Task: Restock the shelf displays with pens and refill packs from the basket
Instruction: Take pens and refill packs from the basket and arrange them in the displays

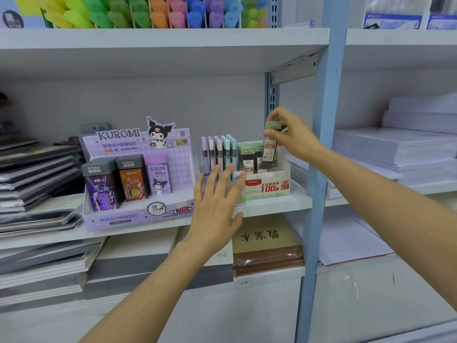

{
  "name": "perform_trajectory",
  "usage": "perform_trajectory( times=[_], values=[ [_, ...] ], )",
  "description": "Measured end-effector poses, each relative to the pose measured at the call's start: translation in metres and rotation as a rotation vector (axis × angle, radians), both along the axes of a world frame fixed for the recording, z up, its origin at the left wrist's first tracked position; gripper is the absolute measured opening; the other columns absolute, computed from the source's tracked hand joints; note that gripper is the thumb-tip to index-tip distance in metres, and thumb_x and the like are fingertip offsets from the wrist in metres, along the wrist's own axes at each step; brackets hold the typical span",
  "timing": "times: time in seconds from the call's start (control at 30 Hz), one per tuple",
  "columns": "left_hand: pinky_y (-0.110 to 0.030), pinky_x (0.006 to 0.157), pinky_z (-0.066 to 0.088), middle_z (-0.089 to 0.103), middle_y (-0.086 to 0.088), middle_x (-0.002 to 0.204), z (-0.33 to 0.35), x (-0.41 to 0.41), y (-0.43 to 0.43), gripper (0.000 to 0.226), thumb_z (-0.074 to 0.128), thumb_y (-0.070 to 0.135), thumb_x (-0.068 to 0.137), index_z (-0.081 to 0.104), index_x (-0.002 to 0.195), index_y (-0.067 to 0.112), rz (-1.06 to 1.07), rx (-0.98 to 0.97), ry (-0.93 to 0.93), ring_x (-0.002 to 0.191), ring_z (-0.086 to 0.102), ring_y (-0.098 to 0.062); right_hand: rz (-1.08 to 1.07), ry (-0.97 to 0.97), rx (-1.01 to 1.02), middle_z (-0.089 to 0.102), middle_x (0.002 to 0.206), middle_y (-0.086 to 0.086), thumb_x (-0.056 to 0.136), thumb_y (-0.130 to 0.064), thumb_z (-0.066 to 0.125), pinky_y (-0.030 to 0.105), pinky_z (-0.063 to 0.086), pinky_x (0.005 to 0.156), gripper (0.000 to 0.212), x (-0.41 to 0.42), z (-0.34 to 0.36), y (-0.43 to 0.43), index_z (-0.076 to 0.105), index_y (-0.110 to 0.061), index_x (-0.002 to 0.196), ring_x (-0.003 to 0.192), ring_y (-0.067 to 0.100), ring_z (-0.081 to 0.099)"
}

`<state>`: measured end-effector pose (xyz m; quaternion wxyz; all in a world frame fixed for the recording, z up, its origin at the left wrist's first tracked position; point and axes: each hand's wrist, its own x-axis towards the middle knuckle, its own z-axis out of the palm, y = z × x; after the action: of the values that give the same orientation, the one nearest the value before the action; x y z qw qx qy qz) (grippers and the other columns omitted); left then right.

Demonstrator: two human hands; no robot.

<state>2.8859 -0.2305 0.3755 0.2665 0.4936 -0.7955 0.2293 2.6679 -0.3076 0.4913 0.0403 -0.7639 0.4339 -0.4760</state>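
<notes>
My right hand (293, 134) pinches a slim lead refill pack (270, 147) with a green cap by its top end, upright over the right side of the white and green refill display box (268, 186). Several like packs stand in that box. My left hand (217, 201) is spread open, fingers straight, in front of a clear holder of pastel pens (218, 152) just left of the green box. A purple Kuromi display box (138, 211) with three refill cases sits further left on the same shelf. No basket is in view.
A blue shelf upright (321, 169) stands right of my right hand. Stacks of notebooks (37, 174) lie at the left, white paper reams (395, 144) at the right, brown books (267, 246) below. Coloured highlighters (148, 13) fill the shelf above.
</notes>
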Motion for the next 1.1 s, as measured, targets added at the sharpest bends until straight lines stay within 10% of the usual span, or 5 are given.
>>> perform_trajectory(
  times=[0.53, 1.1],
  values=[
    [-0.043, 0.116, -0.019, -0.004, 0.002, 0.163, 0.001, 0.001, 0.0, 0.083, 0.056, 0.04, 0.091, 0.002, 0.155, 0.032, 0.011, 0.003, -0.017, 0.147, -0.012, -0.02, -0.123, 0.24, 0.207, 0.059, 0.094, 0.0, 0.096, -0.023, 0.057, 0.022, 0.04, 0.061, 0.009, -0.008, 0.001, -0.012, 0.049, -0.019, 0.099, 0.085, 0.018, 0.057],
    [-0.044, 0.116, -0.018, -0.007, 0.002, 0.163, 0.002, 0.001, -0.001, 0.083, 0.054, 0.04, 0.092, 0.0, 0.154, 0.033, 0.011, 0.027, -0.031, 0.148, -0.013, -0.021, -0.339, 0.01, 0.053, 0.05, 0.107, -0.001, 0.084, -0.021, 0.073, 0.024, 0.04, 0.081, 0.015, 0.003, -0.029, -0.016, 0.065, -0.016, 0.096, 0.1, 0.016, 0.052]
  ],
)
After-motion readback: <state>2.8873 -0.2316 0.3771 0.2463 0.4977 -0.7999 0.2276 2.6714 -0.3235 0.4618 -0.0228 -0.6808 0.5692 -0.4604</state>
